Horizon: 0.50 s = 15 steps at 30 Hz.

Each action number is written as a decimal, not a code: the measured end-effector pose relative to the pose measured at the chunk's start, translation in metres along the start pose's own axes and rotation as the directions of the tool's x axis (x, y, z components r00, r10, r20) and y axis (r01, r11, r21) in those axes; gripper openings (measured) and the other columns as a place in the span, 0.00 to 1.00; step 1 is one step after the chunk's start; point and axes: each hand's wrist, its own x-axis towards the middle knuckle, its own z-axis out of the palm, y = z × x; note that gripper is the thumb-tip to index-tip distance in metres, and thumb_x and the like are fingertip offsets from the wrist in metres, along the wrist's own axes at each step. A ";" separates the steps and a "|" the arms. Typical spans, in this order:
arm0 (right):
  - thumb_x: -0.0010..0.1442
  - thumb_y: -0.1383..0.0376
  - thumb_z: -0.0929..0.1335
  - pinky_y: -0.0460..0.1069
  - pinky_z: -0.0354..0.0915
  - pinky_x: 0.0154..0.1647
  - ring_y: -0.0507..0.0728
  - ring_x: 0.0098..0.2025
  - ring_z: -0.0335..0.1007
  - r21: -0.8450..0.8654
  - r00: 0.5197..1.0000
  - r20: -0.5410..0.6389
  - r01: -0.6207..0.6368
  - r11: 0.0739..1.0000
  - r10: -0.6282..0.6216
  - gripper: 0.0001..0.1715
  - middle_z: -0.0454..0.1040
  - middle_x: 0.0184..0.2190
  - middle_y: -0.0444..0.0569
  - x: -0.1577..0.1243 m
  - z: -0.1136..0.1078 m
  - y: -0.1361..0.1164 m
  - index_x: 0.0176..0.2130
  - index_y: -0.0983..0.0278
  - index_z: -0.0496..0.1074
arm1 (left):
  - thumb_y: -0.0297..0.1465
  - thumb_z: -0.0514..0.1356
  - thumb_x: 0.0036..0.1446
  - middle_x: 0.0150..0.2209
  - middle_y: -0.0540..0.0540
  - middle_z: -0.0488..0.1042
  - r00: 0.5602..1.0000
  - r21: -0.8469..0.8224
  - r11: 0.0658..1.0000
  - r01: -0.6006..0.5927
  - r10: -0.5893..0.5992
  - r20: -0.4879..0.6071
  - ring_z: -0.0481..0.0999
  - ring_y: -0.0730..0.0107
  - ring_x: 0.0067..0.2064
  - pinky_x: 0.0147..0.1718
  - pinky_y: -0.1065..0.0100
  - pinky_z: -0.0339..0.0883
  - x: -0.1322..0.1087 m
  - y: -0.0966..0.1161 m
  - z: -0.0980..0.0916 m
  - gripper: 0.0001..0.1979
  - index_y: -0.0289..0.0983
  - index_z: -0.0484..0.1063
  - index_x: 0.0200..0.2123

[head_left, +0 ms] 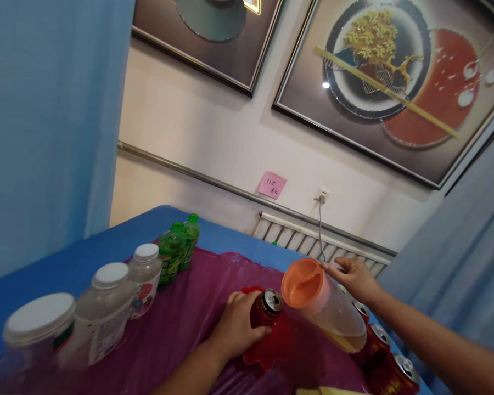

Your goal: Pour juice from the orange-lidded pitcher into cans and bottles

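One left hand [236, 323]: we have its thumb and fingers curled around a red drink can, the thumb on the near side.
Right hand [356, 280]: between 2 and 3 o'clock from the can, we have its fingers closed at the handle side of a pitcher; we cannot tell how far they wrap, as the handle is mostly hidden.
Red drink can [265, 307]: just below our picture's centre, silver top turned up, dark band with gold marks under the rim.
Pitcher [333, 323]: clear plastic, tilted, at 3 o'clock from the can, a little yellowish liquid in its lower end; its orange lid [302, 282] leans close to the can's top.
Scalloped red mat [267, 356]: around and below the can, at 6 o'clock.
Purple plastic sheet [177, 340]: spread under our hands over a blue tabletop [214, 233].
Row of red cans [395, 373]: between 3 and 4 o'clock, silver tops showing.
Green-capped bottles [173, 249]: a pair at 10 o'clock, beside white-lidded jars [111, 307], three lined up toward 9 and 8 o'clock.
Wall: pink handwritten note [272, 185] at 12 o'clock, plugged socket [321, 195] and framed floral artwork [395, 82] at 1 o'clock.
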 end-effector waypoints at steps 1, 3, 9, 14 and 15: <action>0.56 0.41 0.67 0.46 0.43 0.20 0.48 0.21 0.41 0.003 1.000 0.000 -0.002 1.000 0.002 0.33 0.45 0.19 0.37 0.000 0.000 0.000 0.20 0.57 0.49 | 0.35 0.75 0.40 0.54 0.44 0.77 1.000 0.000 1.000 -0.002 0.002 0.001 0.72 0.50 0.55 0.60 0.53 0.56 0.000 -0.001 0.000 0.36 0.44 0.72 0.55; 0.56 0.41 0.68 0.46 0.43 0.19 0.48 0.21 0.42 0.005 1.000 0.000 -0.003 1.000 0.003 0.33 0.45 0.18 0.37 0.000 0.000 0.001 0.20 0.57 0.49 | 0.35 0.75 0.40 0.54 0.44 0.77 1.000 -0.003 1.000 -0.011 0.011 0.001 0.72 0.50 0.55 0.60 0.53 0.56 0.000 -0.002 0.001 0.36 0.44 0.72 0.55; 0.56 0.42 0.68 0.46 0.43 0.19 0.48 0.21 0.41 0.007 1.000 -0.002 0.006 1.000 -0.006 0.33 0.45 0.18 0.37 0.000 -0.001 0.000 0.20 0.57 0.49 | 0.35 0.75 0.41 0.54 0.44 0.77 1.000 -0.009 1.000 -0.009 0.010 0.008 0.72 0.50 0.55 0.60 0.54 0.56 0.000 0.000 0.000 0.34 0.44 0.72 0.54; 0.56 0.41 0.68 0.46 0.43 0.19 0.48 0.21 0.42 -0.003 1.000 0.004 -0.006 1.000 0.006 0.33 0.45 0.18 0.37 -0.001 -0.001 0.000 0.20 0.58 0.49 | 0.35 0.74 0.42 0.54 0.45 0.77 1.000 -0.013 1.000 -0.021 0.021 0.018 0.72 0.51 0.55 0.59 0.54 0.56 0.000 0.002 -0.002 0.33 0.44 0.72 0.54; 0.56 0.41 0.68 0.46 0.43 0.19 0.48 0.21 0.42 -0.001 1.000 0.006 -0.008 1.000 0.008 0.33 0.45 0.18 0.37 -0.001 -0.001 0.001 0.20 0.58 0.49 | 0.35 0.74 0.42 0.54 0.45 0.77 1.000 -0.012 1.000 -0.019 0.019 0.020 0.72 0.51 0.55 0.59 0.54 0.56 0.000 0.003 -0.002 0.34 0.44 0.71 0.54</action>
